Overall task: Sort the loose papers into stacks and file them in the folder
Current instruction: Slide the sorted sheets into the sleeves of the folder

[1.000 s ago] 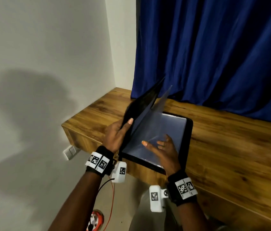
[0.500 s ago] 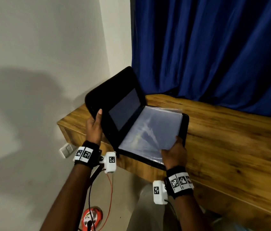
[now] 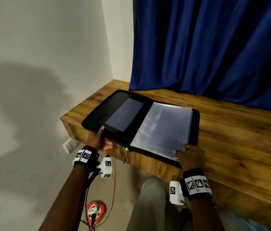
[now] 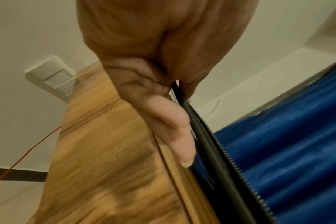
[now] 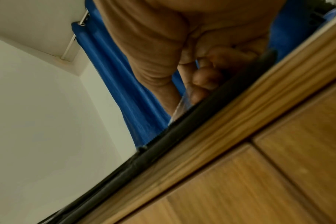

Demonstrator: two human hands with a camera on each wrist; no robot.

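Observation:
A black zip folder (image 3: 98,114) lies open flat on the wooden desk (image 3: 231,139). Its left cover carries a dark pocket panel (image 3: 124,114). The right half holds a stack of clear plastic sleeves (image 3: 163,127). My left hand (image 3: 102,139) grips the near edge of the left cover, thumb on top and fingers underneath. The left wrist view shows that hand (image 4: 175,121) on the zipped black edge (image 4: 220,159). My right hand (image 3: 184,151) pinches the near right corner of the sleeves. In the right wrist view, its curled fingers (image 5: 201,81) hold the clear sheet edge (image 5: 180,107). No loose papers are in view.
A blue curtain (image 3: 214,47) hangs behind the desk and a white wall stands to the left. A wall socket (image 3: 69,145) sits below the desk's left end. An orange cable reel (image 3: 95,209) with a red cable lies on the floor by my knee (image 3: 149,205).
The left cover has swung down from upright to flat on the desk, my left hand following it. My right hand has slid to the sleeves' near right corner.

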